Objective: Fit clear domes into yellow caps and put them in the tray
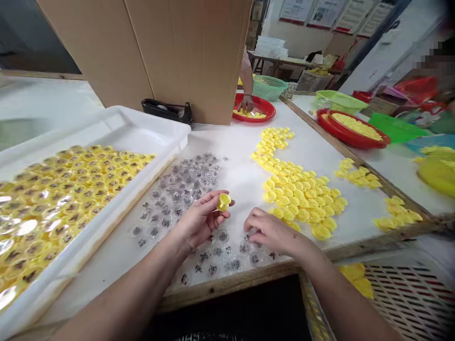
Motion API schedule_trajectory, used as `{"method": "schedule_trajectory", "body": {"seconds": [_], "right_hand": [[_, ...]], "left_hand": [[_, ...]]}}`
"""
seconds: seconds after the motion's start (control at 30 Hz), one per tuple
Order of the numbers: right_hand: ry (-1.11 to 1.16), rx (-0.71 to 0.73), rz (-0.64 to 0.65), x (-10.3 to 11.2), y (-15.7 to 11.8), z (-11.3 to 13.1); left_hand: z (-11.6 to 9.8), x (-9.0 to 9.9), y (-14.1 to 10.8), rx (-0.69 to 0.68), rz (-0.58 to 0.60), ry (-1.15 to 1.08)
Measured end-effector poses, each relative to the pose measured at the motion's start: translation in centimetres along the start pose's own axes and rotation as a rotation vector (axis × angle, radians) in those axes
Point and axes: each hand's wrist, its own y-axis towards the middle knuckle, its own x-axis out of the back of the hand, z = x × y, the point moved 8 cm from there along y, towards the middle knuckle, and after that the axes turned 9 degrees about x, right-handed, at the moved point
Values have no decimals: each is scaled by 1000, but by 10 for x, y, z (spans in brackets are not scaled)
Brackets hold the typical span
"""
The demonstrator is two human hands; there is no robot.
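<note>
My left hand (203, 219) pinches a small yellow plastic cup-shaped piece (223, 202) between thumb and fingers, just above the table. Its hollow side faces up. My right hand (273, 231) is low over the near edge of the table, fingers curled and closed down among clear round discs (223, 236) with dark printed figures. Whatever its fingertips grip is hidden. More of these clear discs (192, 177) lie spread to the left and beyond my left hand. A large group of yellow cup-shaped pieces (302, 194) covers the table to the right.
On the left, a white tray (156, 128) holds yellow pieces with printed discs. A cardboard sheet (192, 57) and black tape dispenser (167, 110) stand behind. Another person's hand (246, 103) reaches into a red tray (270, 113). A wooden strip (320, 128) edges the table at right.
</note>
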Motion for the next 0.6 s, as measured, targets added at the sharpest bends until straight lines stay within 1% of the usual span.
{"method": "schedule_trajectory", "body": {"seconds": [0.13, 0.23, 0.3, 0.47, 0.6], "right_hand": [[13, -20, 1, 1, -1, -1], [-6, 5, 29, -2, 0, 1], [-43, 24, 25, -2, 1, 3], [-115, -5, -58, 3, 2, 6], [-175, -7, -169, 6, 1, 12]], "left_hand": [[3, 0, 1, -1, 17, 11], [4, 1, 1, 4, 2, 10], [4, 1, 1, 6, -13, 12], [5, 0, 0, 22, -23, 2], [5, 1, 1, 14, -13, -24]]}}
